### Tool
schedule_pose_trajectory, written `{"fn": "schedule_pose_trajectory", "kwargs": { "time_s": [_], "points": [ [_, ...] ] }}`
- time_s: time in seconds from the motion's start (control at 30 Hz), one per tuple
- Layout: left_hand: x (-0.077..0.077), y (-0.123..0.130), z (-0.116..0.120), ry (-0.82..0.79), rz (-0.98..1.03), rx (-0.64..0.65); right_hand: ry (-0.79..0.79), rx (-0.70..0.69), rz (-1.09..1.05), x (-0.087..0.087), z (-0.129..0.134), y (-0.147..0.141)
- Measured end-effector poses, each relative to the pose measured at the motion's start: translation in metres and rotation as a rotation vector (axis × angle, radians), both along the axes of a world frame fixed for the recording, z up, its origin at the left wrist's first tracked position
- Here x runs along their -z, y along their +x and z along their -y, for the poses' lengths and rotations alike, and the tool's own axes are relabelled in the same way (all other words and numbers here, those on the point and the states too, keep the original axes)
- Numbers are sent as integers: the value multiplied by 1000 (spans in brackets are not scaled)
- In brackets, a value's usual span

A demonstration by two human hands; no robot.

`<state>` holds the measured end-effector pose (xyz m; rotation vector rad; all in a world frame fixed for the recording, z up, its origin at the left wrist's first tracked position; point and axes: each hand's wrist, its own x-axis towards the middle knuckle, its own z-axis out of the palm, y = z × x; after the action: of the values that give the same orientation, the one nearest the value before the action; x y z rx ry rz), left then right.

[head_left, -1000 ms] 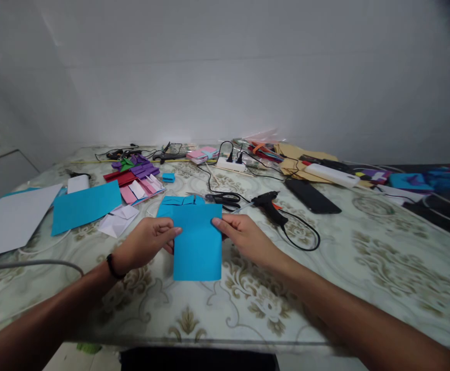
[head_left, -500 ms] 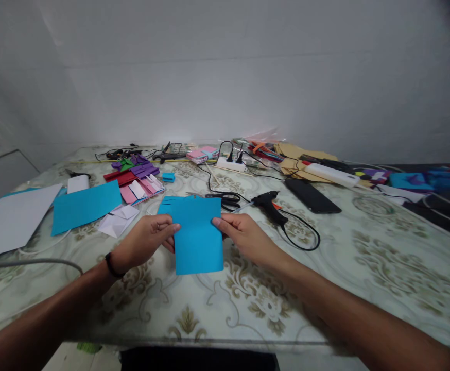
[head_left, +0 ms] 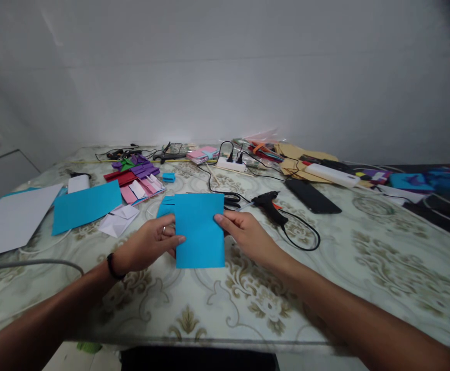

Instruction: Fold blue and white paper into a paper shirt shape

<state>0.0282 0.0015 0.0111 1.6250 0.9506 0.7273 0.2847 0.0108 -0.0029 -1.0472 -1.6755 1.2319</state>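
Note:
Between my two hands a blue sheet of paper [head_left: 200,232] is held up just above the table, its face toward me. My left hand [head_left: 155,239], with a ring and a dark wristband, pinches its left edge, thumb in front and the fingers partly behind. On the right edge, higher up, the thumb of my right hand [head_left: 242,229] presses against the sheet, with its other fingers curled behind. Another blue paper piece [head_left: 166,205] with slits lies behind the sheet's upper left corner. The sheet partly hides scissors [head_left: 231,199] with black handles.
A black glue gun [head_left: 269,205] with a looping cord lies right of my hands, near a black phone [head_left: 313,196]. To the left are a blue paper strip [head_left: 87,206], a white sheet [head_left: 14,221] and folded coloured papers [head_left: 140,178]. A power strip [head_left: 230,164] stands behind.
The blue sheet has risen slightly and now stands straighter. My left hand has slid lower along its left edge; my right hand has barely moved.

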Motion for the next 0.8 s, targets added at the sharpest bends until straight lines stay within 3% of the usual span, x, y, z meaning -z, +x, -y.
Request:
{"fn": "schedule_pose_trajectory", "kwargs": {
  "time_s": [0.27,0.57,0.8],
  "points": [
    [0,-3,-3,87,-20,-125,20,-51,-20,-3,2,-1],
    [-4,1,-2,48,1,-139,39,-26,8,-4,0,-1],
    [-5,-2,-9,3,10,-168,-94,-124,-3,-4,0,-1]
  ]
}}
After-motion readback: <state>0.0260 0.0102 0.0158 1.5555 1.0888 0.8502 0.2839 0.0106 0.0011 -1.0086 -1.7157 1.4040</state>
